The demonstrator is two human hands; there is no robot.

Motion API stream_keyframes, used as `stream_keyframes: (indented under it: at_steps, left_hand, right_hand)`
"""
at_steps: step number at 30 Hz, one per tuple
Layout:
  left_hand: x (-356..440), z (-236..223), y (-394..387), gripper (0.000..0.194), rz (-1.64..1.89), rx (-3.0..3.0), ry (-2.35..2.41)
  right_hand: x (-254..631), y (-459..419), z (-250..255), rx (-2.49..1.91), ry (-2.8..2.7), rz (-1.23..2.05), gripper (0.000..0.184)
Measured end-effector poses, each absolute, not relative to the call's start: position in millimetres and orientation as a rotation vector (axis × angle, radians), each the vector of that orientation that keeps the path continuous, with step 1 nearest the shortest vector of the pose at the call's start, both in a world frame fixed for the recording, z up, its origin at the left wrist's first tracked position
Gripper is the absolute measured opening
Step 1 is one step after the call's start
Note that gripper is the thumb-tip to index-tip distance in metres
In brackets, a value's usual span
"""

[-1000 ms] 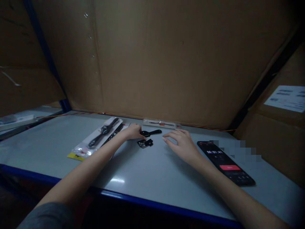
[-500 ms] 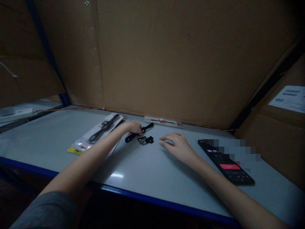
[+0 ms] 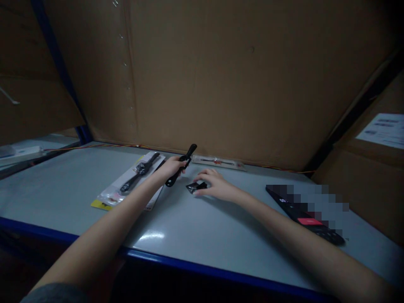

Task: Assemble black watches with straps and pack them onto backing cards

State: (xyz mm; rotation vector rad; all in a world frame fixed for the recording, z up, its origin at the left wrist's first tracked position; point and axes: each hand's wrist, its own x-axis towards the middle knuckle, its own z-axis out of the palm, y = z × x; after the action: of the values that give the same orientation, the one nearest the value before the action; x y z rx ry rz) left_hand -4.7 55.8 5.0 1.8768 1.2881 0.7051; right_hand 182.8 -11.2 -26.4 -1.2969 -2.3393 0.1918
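Observation:
My left hand (image 3: 172, 167) is closed round a black watch strap (image 3: 182, 163), which it holds tilted above the grey table (image 3: 195, 227), one end pointing up toward the cardboard wall. My right hand (image 3: 213, 185) rests on the table with its fingertips on a small black watch body (image 3: 195, 187). Whether those fingers grip it or only touch it is not clear. Just left of my left hand lie packaged black watches (image 3: 132, 180) in clear plastic sleeves with a yellow card end.
A phone (image 3: 307, 221) with a running timer and red button lies at the right, partly blurred out. A clear packet with a thin strap (image 3: 217, 161) lies against the cardboard wall (image 3: 240, 75). The table has a blue front edge (image 3: 202, 269). Cardboard boxes stand at right.
My left hand has lifted the black strap off the table and tilted it upward. My right hand has slid left onto the small watch body.

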Motion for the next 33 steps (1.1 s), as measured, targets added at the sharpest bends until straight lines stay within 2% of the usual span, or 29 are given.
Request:
stream_keyframes:
  at_steps: [5, 13, 19, 23, 29, 31, 33]
  left_hand:
    - [-3, 11, 46, 0.013, 0.8, 1.736, 1.269]
    - [-1, 6, 43, 0.01, 0.766, 1.68, 1.27]
    - [4, -6, 50, 0.01, 0.71, 1.672, 1.254]
    - [4, -10, 52, 0.009, 0.681, 1.643, 1.236]
    - [6, -12, 46, 0.007, 0.674, 1.548, 1.17]
    - [7, -11, 43, 0.005, 0.668, 1.508, 1.136]
    - [9, -10, 40, 0.011, 0.682, 1.422, 1.065]
  right_hand:
    - [195, 2, -28, -1.441, -2.368, 0.301, 0.04]
    - [221, 3, -25, -1.628, -2.334, 0.377, 0.045]
    - [214, 1, -32, -1.435, -2.131, 0.814, 0.049]
    - [212, -1, -31, -1.38, -2.066, 0.919, 0.055]
    - [215, -3, -28, -1.294, -1.861, 1.064, 0.028]
    - [217, -1, -29, -1.321, -1.799, 1.023, 0.027]
    - [219, 1, -29, -1.349, -1.751, 0.981, 0.03]
